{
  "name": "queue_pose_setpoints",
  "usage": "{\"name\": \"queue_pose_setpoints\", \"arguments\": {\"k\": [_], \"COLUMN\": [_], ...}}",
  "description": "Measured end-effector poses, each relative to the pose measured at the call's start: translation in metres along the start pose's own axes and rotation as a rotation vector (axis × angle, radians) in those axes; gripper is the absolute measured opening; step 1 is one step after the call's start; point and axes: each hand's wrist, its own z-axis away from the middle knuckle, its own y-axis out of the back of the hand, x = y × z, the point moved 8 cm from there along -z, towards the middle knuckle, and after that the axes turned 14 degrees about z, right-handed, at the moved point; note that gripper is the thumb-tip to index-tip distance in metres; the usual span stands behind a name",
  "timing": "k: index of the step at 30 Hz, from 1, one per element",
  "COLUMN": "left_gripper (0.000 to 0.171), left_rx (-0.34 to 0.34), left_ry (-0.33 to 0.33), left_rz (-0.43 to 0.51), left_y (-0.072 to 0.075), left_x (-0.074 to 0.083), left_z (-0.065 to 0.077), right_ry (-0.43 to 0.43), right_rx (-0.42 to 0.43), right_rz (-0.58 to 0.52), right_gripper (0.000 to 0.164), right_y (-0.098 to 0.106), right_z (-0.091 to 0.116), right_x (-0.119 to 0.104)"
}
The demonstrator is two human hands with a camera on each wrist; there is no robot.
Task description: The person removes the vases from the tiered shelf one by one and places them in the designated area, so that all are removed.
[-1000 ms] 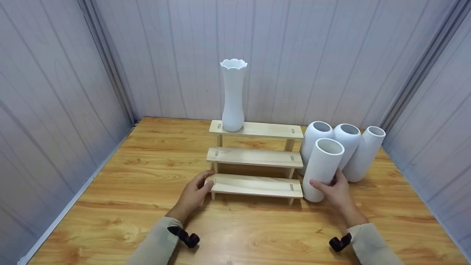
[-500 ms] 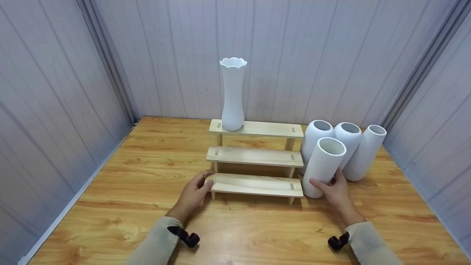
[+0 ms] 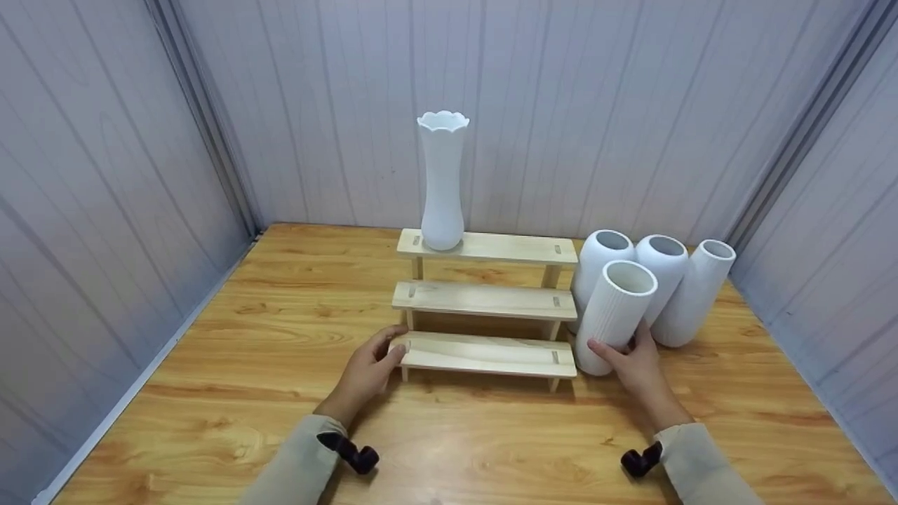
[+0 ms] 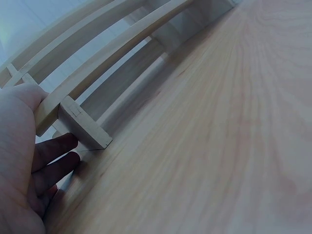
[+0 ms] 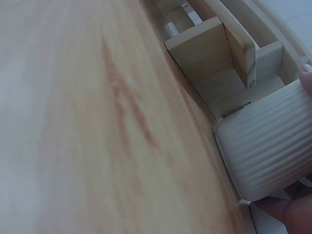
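Note:
My right hand (image 3: 637,361) grips a white ribbed vase (image 3: 617,312) low on its side, thumb in front and fingers behind. The vase stands beside the right end of a three-step wooden display stand (image 3: 484,354); in the right wrist view its ribbed base (image 5: 268,146) is at or very near the tabletop. With the thumb at the board's edge and fingers by the leg, my left hand (image 3: 368,361) holds the left end of the lowest step. A tall white vase with a scalloped rim (image 3: 443,182) stands upright on the left of the top step.
Behind the ribbed vase stand two rounded white vases (image 3: 596,270) and a narrower-necked white vase (image 3: 694,298), close together on the wooden table (image 3: 280,308). Pale panel walls (image 3: 337,105) close off the back and both sides.
The ribbed vase has shifted slightly away from me, with my right hand still around it. My left hand and the stand keep practically the same place.

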Motion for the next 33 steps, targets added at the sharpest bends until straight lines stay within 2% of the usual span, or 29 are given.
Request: {"name": "queue_pose_setpoints", "arguments": {"k": [7,16,23,27,33], "left_gripper": [0.034,0.035,0.035,0.034,0.035], "left_rx": [0.023,-0.001,-0.028,-0.024,-0.004], "left_ry": [0.000,-0.002,0.005,0.005,0.009], "left_rz": [0.001,-0.004,-0.021,-0.023,-0.022], "left_y": [-0.002,0.000,-0.002,-0.002,0.000], "left_x": [0.001,0.000,0.002,0.001,0.001], "left_z": [0.000,0.000,0.000,0.000,0.002], "right_ry": [0.013,0.023,0.032,0.029,0.083], "right_rx": [0.019,0.022,0.032,0.036,0.084], "right_rz": [0.020,0.024,0.030,-0.022,-0.088], "right_gripper": [0.093,0.093,0.087,0.087,0.084], "right_y": [0.001,0.002,0.007,0.014,0.036], "right_z": [-0.001,0.001,0.003,0.002,-0.004], "right_x": [0.003,0.004,-0.001,-0.012,-0.048]}}
